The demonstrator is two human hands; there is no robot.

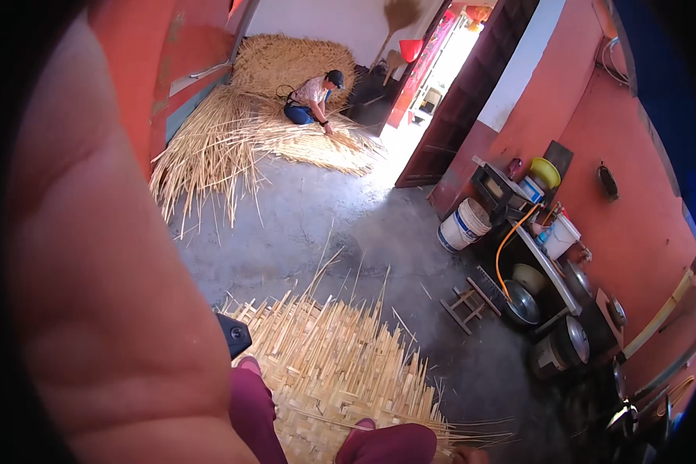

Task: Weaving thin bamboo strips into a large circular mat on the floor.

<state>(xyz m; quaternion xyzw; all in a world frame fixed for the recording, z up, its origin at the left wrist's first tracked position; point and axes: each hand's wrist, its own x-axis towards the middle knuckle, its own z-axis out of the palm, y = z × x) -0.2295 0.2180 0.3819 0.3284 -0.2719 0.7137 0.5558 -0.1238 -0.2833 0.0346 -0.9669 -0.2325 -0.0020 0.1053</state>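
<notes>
My left hand (124,294) is very close to the camera and fills the left side of the view. Only its bare skin and creases show; its fingers are out of sight. Beside it a black angular object (236,334) pokes out, its kind unclear. A woven mat of split bamboo strips (317,379), with loose ends along its far and right edges, lies on the floor under my feet. At the bottom edge, by my right knee, a small piece of my right hand (470,455) shows near the mat's strips. Its fingers cannot be made out.
Across the room a person (311,99) crouches on another woven mat (317,147) beside heaped strips (209,147). An open door (464,93) stands back right. Along the right wall are a white bucket (464,224), a small wooden stool (472,301), pots (562,346) and a low shelf (545,263).
</notes>
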